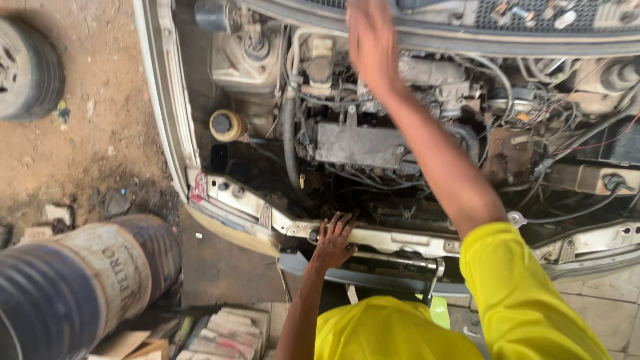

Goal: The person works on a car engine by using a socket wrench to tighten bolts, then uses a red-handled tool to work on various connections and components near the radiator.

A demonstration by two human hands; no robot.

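Note:
I lean over an open car engine bay, with the dark engine block (360, 143) in the middle. My left hand (333, 241) rests flat, fingers spread, on the pale front crossmember (393, 239). My right hand (371, 41) is stretched far across the engine toward the back of the bay, near hoses and a pale engine part (320, 60). It is blurred, its fingers look extended, and nothing shows in it. My yellow sleeve (520, 293) covers the lower right.
A yellow reservoir with a black cap (225, 125) sits at the bay's left. A blue-and-white drum (73, 280) lies at lower left, a tyre (27, 67) at upper left on the dirt. Stacked papers and cardboard (213, 333) lie beside the bumper.

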